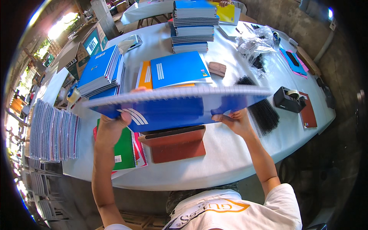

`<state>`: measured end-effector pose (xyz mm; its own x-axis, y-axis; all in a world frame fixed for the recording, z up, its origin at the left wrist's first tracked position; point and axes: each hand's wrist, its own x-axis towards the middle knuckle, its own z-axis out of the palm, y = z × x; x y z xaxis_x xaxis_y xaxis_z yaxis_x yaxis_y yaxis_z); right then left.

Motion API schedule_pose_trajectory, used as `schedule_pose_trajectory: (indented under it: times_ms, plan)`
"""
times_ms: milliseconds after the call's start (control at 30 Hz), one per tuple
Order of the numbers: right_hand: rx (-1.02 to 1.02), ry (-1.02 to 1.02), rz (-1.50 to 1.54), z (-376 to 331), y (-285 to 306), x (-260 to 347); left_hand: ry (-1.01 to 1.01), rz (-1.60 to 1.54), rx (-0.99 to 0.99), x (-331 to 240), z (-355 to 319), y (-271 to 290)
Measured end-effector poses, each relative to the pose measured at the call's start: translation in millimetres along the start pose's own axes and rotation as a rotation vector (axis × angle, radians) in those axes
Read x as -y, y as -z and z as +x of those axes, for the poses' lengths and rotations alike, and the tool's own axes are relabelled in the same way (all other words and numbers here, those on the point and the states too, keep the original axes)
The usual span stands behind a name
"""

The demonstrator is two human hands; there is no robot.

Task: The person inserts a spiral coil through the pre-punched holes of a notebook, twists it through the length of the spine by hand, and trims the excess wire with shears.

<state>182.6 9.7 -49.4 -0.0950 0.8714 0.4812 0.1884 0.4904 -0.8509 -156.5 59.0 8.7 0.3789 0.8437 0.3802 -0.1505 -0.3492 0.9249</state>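
Both my hands hold up a blue spiral notebook [172,111] above the table, its coil edge turned up and away from me. My left hand [115,124] grips its left end, thumb on the blue cover beside the white stripes. At the right end my right hand [234,119] pinches it, thumb on the cover and fingers mostly hidden behind. Under the notebook stands a reddish-brown wooden stand [178,147], partly covered by it. Green and red notebooks [124,149] lie beside my left forearm.
Blue notebooks are stacked at left [97,73] and far centre [193,28]. A blue-covered pad [178,71] lies mid-table. Wrapped notebooks [53,132] stand at the left edge. At right are black binding coils [264,119], a tape dispenser [288,100] and clear plastic [255,42]. Another person's hand [225,3] shows at the far side.
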Motion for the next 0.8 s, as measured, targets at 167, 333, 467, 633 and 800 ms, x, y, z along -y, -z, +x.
schedule_pose_trajectory:
  times_ms: [167, 333, 467, 633, 800]
  plan:
    - [0.082, -0.120, 0.104, -26, -19, -55, 0.172, 0.044, 0.121, 6, -22, -14]
    - [0.195, -0.128, -0.057, -43, -20, -56, 0.007, 0.067, -0.365, 54, -61, -17]
    - [0.100, -0.203, -0.080, -59, -56, -54, 0.038, 0.094, -0.376, 89, -77, -19]
    - [0.168, -0.125, -0.220, -31, 6, -123, 0.016, -0.179, -0.483, 129, -92, 36]
    - [-0.234, -0.116, -1.412, 51, 90, -168, -0.251, 0.258, -0.660, 37, -72, 24]
